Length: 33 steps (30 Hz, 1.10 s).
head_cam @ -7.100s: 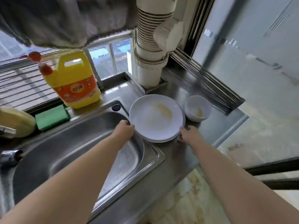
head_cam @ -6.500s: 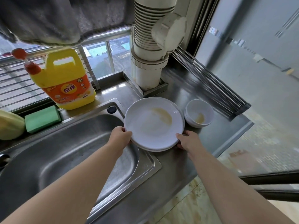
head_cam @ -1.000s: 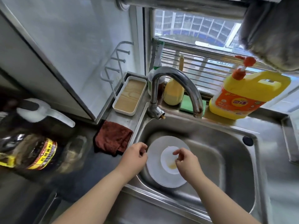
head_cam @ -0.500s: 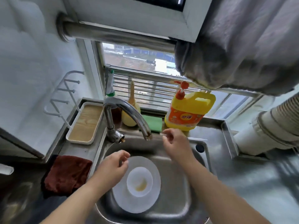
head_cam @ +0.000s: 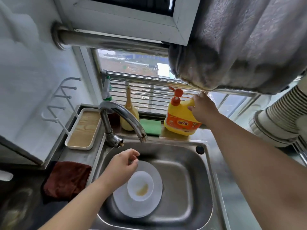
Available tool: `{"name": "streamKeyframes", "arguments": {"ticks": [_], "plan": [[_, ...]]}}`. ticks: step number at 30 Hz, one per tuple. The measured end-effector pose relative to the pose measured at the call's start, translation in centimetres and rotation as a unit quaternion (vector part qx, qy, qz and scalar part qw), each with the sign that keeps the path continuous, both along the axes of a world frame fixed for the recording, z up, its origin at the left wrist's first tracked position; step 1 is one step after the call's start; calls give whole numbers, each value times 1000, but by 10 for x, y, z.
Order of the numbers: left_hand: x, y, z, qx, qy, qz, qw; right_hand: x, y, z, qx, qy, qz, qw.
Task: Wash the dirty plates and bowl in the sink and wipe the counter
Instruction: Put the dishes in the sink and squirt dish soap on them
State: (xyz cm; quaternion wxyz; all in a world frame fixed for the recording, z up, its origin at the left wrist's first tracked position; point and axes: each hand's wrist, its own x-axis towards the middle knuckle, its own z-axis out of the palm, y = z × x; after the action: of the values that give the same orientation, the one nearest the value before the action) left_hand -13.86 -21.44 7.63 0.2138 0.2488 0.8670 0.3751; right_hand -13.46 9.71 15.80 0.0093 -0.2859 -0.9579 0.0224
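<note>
At one o'clock from the bowl, the right hand grips the soap jug handle; the left hand, fingers loose, hovers nearer the plates.

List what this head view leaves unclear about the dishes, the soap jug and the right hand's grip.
- Plates: the bowl and left hand cover the stack, so the count and soiling are hidden.
- Soap jug: its handle is behind the right hand, so the grip is unclear.
- Jug label: too small to read.
</note>
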Motion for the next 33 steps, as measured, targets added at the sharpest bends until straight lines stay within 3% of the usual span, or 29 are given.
{"name": "streamKeyframes", "arguments": {"ticks": [3,8,12,22,28,33], "plan": [[6,-2,0,1,1,4,1000,21,-17,5,18,-1,7,1000],[22,-4,-2,17,-21,5,1000,62,-55,41,-10,110,41,993],[36,-18,-8,17,-32,10,999,109,-89,41,-119,167,-6,979],[61,-52,-15,76,64,97,990,144,-162,-21,-273,47,9,961],[63,-42,-9,159,136,77,975,132,-164,-14,-283,19,25,959],[60,-20,9,158,217,4,963,131,-160,-20,-304,4,21,952]]}}
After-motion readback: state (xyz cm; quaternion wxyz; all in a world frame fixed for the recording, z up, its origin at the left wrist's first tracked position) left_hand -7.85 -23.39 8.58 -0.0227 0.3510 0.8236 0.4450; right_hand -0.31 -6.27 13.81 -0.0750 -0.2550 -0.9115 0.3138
